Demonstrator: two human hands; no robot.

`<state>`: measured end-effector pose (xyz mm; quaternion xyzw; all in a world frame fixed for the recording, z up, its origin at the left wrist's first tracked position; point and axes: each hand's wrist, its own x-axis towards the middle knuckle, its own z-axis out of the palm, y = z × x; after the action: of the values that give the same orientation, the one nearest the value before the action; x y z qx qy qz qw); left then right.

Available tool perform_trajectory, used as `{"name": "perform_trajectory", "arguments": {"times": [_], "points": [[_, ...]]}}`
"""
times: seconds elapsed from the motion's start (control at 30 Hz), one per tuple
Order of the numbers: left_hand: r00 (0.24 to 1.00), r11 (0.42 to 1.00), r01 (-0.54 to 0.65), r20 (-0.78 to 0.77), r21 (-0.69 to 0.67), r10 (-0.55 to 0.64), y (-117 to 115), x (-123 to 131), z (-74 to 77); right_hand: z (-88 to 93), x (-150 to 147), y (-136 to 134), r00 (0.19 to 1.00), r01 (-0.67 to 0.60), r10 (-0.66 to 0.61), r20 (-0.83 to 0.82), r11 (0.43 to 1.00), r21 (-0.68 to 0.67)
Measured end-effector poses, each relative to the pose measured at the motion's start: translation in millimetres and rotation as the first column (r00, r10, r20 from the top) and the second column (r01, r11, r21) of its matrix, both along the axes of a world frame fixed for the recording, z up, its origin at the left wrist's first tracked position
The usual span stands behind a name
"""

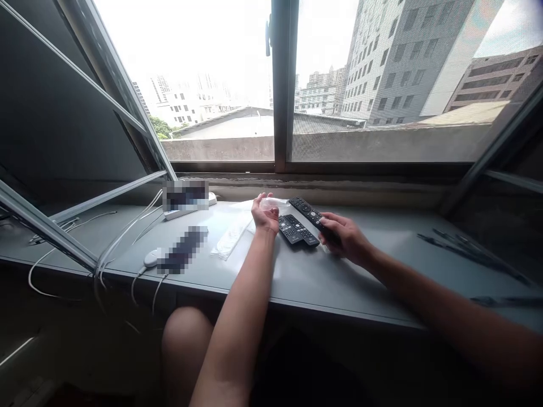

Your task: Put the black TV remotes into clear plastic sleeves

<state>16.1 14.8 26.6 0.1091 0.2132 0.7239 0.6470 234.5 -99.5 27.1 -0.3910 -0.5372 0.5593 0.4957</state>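
Observation:
My right hand point(345, 236) is closed around the lower end of a black remote control point(306, 210), which is tilted up over the desk with its buttons showing. Palm up, my left hand point(265, 215) has its fingers curled round a clear plastic bag point(275, 202). The bag's far side reaches toward the tip of the held remote. Below, two more black remotes point(291, 230) lie side by side on the desk, partly overlapping. Left of my left wrist, more clear plastic bags point(231, 237) lie flat.
The grey desk point(339, 299) runs beneath a window. Blurred-out devices point(183, 251), a white charger point(151, 258) and white cables point(123, 232) occupy its left part. Metal frame bars point(46, 226) rise at the left. Dark thin items point(462, 249) lie at the right.

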Motion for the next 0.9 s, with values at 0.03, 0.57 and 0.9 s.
{"name": "perform_trajectory", "arguments": {"times": [0.03,0.57,0.9], "points": [[1.0,1.0,0.005,-0.004,0.004,-0.005,0.0,0.1,-0.2,0.1,0.4,0.6,1.0,-0.025,0.025,-0.008,0.999,-0.027],[0.951,0.959,0.247,-0.227,0.137,-0.212,-8.4,14.9,1.0,-3.4,0.8,4.8,0.991,-0.132,0.126,-0.05,0.982,-0.135],[0.86,0.848,0.459,-0.373,0.264,-0.349,-14.2,23.7,-2.0,-8.1,0.9,10.2,0.992,-0.086,0.077,-0.102,0.993,-0.087]]}}
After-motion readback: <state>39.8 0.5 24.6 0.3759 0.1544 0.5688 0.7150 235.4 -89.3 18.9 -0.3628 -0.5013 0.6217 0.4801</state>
